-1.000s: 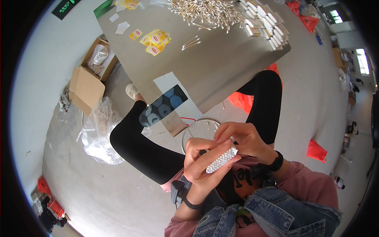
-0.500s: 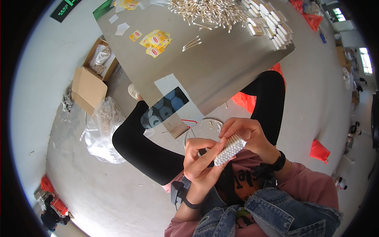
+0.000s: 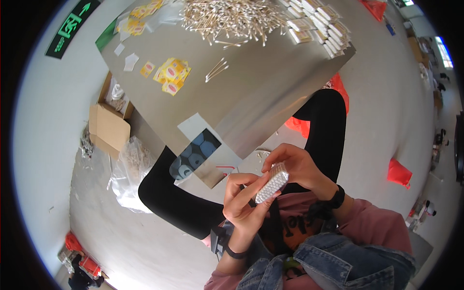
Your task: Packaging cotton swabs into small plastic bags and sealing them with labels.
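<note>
A small clear pack of cotton swabs (image 3: pixel 272 185) is held above my lap, its rows of white tips facing me. My left hand (image 3: pixel 243 199) grips the pack's left side between thumb and fingers. Around the pack's far right end, the fingers of my right hand (image 3: pixel 295 164) are closed. On the metal table (image 3: pixel 241 106) lies a big heap of loose cotton swabs (image 3: pixel 232 19). Filled swab packs (image 3: pixel 321 29) are stacked to its right. A few loose swabs (image 3: pixel 216 70) rest nearer, beside a pile of yellow paper labels (image 3: pixel 172 75).
A white sheet (image 3: pixel 191 126) and a dark patterned piece (image 3: pixel 197 152) lie at the table's near corner. On the floor at left are an open cardboard box (image 3: pixel 110 126) and a clear plastic bag (image 3: pixel 130 169). A red bag (image 3: pixel 399 172) lies at right.
The view has shifted, so the table and floor things sit differently in the picture. Both hands still hold the swab pack, which is tilted a little more steeply.
</note>
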`<state>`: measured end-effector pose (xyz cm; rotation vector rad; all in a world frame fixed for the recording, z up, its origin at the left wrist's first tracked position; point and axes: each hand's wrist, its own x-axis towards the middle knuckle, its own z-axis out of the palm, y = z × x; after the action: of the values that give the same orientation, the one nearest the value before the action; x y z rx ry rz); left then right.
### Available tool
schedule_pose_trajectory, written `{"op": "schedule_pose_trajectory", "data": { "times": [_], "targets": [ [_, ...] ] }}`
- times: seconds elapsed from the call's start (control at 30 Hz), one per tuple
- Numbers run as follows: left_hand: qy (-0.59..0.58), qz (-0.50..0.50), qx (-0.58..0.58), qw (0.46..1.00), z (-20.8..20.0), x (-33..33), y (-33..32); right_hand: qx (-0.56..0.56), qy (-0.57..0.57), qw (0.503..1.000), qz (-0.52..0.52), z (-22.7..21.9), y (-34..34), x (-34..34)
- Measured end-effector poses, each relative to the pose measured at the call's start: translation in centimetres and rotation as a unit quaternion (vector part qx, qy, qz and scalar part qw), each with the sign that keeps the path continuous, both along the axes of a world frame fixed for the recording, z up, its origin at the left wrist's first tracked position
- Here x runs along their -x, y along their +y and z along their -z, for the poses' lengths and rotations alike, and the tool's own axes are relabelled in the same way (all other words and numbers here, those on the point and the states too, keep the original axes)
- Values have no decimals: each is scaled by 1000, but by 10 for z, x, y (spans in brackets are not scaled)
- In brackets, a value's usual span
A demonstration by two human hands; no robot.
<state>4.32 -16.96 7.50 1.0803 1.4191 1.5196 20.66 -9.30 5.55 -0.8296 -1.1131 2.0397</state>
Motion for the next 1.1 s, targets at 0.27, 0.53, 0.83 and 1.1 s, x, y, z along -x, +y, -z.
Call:
{"op": "schedule_pose_trajectory", "data": {
  "times": [0.27,0.53,0.83,1.1],
  "targets": [
    [-63,151,57,985,3,-5,57,226,189,947,129,21,27,-32],
    [37,118,212,969,85,5,93,-89,-240,935,246,21,134,-137],
    [56,27,232,971,124,5,93,-274,-405,839,238,4,294,-162],
    [85,10,201,976,121,-3,98,-113,-366,909,166,54,288,-145]
  ]
}}
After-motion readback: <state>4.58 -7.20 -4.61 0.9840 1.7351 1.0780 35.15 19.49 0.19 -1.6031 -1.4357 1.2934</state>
